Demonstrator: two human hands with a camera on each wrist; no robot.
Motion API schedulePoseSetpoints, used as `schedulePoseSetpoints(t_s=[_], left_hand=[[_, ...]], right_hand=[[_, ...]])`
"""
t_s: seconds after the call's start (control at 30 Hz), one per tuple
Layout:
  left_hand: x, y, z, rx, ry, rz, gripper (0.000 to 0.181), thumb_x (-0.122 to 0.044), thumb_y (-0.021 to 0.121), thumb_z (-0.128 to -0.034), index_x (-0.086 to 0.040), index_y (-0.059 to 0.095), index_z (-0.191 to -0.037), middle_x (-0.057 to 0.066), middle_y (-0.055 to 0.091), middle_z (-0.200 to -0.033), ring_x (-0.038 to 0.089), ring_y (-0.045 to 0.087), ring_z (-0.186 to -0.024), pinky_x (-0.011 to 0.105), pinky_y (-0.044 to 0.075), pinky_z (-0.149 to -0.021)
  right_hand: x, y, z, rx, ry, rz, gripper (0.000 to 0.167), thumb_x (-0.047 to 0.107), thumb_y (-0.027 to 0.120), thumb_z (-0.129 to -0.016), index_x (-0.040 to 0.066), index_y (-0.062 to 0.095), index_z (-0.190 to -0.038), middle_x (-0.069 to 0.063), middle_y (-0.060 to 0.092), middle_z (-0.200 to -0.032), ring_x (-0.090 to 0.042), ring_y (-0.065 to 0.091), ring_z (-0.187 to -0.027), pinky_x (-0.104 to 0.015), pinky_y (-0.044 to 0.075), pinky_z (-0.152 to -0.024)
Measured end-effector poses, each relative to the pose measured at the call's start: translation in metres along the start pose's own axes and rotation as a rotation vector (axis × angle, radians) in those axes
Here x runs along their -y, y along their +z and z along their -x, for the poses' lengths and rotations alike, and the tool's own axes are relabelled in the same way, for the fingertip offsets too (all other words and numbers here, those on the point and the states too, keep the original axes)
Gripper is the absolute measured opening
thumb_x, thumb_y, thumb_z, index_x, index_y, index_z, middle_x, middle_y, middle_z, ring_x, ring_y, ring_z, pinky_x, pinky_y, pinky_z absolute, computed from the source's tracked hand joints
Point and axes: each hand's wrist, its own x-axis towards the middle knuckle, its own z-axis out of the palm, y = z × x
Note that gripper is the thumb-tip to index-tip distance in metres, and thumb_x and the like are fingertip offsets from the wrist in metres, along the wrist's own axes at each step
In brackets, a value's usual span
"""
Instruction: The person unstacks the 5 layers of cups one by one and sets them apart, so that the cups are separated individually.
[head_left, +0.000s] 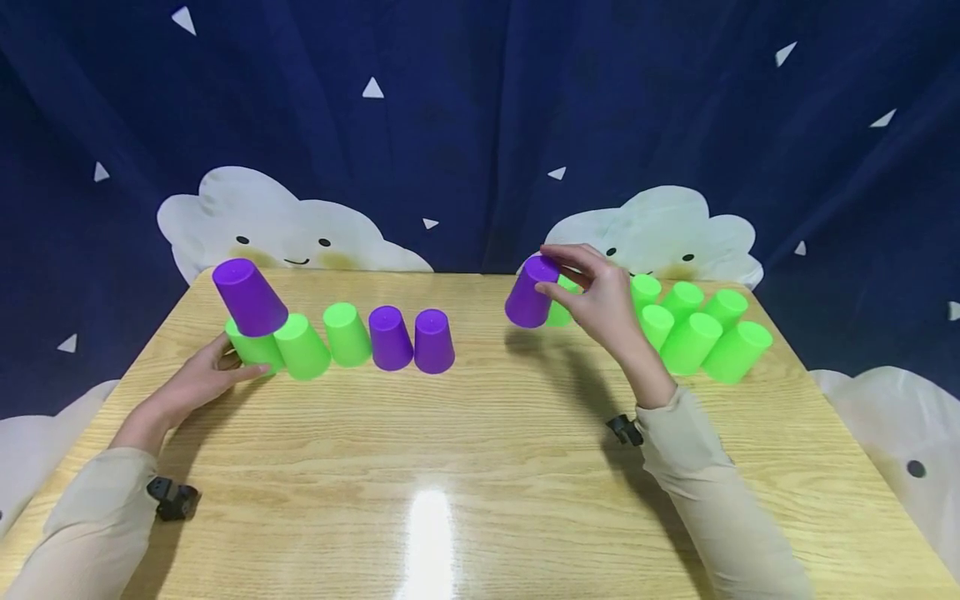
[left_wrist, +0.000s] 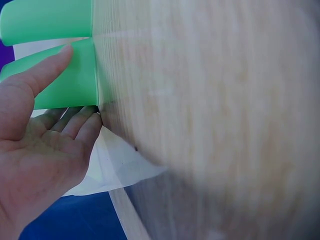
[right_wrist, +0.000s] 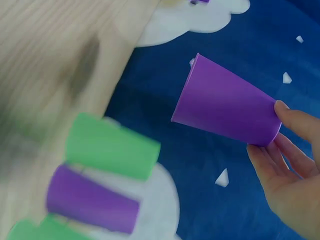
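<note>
My right hand (head_left: 600, 296) pinches an upside-down purple cup (head_left: 531, 292) near its narrow base and holds it above the table. Behind it stands a green cup (head_left: 562, 302), partly covered. At the left, my left hand (head_left: 198, 379) holds the leftmost green cup (left_wrist: 75, 80), thumb across its front and fingers at its outer side. Another green cup (head_left: 302, 346) stands close beside that one. A tilted-looking purple cup (head_left: 251, 298) rests over these two. Further right in the same row are a green cup (head_left: 348, 335) and two purple cups (head_left: 391, 338).
Several upside-down green cups (head_left: 692, 343) stand grouped on the right, beside my right forearm. The right wrist view also has a purple cup (right_wrist: 92, 200) among green ones. The wooden table (head_left: 510, 467) ends at a dark blue curtain (head_left: 465, 125) with white clouds.
</note>
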Motion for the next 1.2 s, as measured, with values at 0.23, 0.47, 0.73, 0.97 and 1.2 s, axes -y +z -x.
schedulePoseSetpoints(t_s=[0.23,0.47,0.73,0.97,1.2], left_hand=[[0.001,0.0,-0.001,-0.001,-0.003,-0.003,0.087,-0.027,0.062,-0.0986,-0.003,0.001,-0.157,0.035,0.009,-0.155,0.058,0.015,-0.138,0.072,0.02,-0.106],[0.0,0.0,-0.002,0.002,-0.011,-0.007,0.087,-0.027,0.062,-0.0986,-0.002,0.002,-0.156,0.035,0.012,-0.155,0.057,0.017,-0.138,0.072,0.021,-0.106],[0.001,0.0,-0.001,-0.001,-0.006,-0.002,0.088,-0.029,0.063,-0.0981,-0.003,0.002,-0.157,0.035,0.014,-0.155,0.057,0.017,-0.139,0.072,0.02,-0.106],[0.001,-0.001,-0.001,-0.001,0.005,-0.002,0.087,-0.028,0.062,-0.0983,-0.003,0.003,-0.157,0.035,0.014,-0.155,0.057,0.017,-0.138,0.072,0.02,-0.106],[0.002,0.0,-0.001,-0.005,-0.004,-0.009,0.088,-0.028,0.062,-0.0983,-0.003,0.002,-0.157,0.035,0.013,-0.155,0.057,0.016,-0.138,0.071,0.02,-0.106]], right_hand=[[-0.027,-0.03,0.022,-0.038,0.047,0.188,0.041,-0.005,0.078,-0.08,-0.007,0.066,-0.119,-0.02,0.065,-0.116,-0.034,0.065,-0.107,-0.033,0.053,-0.092],[-0.051,-0.044,0.037,-0.073,0.077,0.285,0.043,-0.011,0.077,-0.077,-0.012,0.063,-0.118,-0.026,0.063,-0.115,-0.038,0.063,-0.107,-0.038,0.053,-0.09],[-0.062,-0.05,0.045,-0.076,0.126,0.362,0.043,-0.011,0.077,-0.078,-0.013,0.062,-0.118,-0.029,0.062,-0.113,-0.042,0.062,-0.107,-0.046,0.053,-0.089],[-0.065,-0.054,0.051,-0.072,0.127,0.393,0.042,-0.012,0.077,-0.077,-0.013,0.063,-0.117,-0.029,0.062,-0.112,-0.043,0.063,-0.104,-0.048,0.053,-0.088],[-0.068,-0.055,0.054,-0.056,0.128,0.405,0.04,-0.013,0.076,-0.078,-0.014,0.063,-0.116,-0.031,0.061,-0.112,-0.045,0.062,-0.104,-0.048,0.053,-0.088]])
